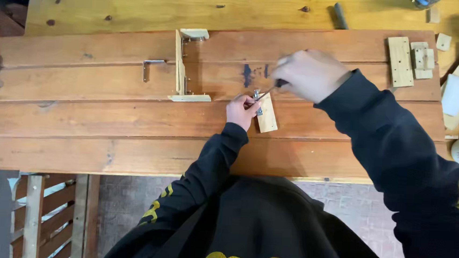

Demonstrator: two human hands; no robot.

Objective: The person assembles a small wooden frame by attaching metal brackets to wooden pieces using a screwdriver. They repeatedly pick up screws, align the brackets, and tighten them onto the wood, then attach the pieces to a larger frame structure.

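Hands are busy: our left hand point(242, 111) pins a small block point(267, 119) with a bracket point(256, 97) on the bench point(106, 115). Our right hand point(310, 74) grips a screwdriver point(271, 89) at the bracket. We judge the screw is not all in yet.

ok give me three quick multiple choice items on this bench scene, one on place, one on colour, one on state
1. Where does the small wood block lie?
A. on the bench by the left hand
B. on the floor
C. on the far right pile

2. What colour are the sleeves?
A. white
B. red
C. black

3. What is the right hand doing?
A. lying flat and empty
B. gripping a thin tool
C. holding a cup

Answers:
1 A, the block sits on the bench against the left hand.
2 C, both sleeves are black with yellow print.
3 B, its fingers close round a screwdriver whose tip points at the metal piece on the block.
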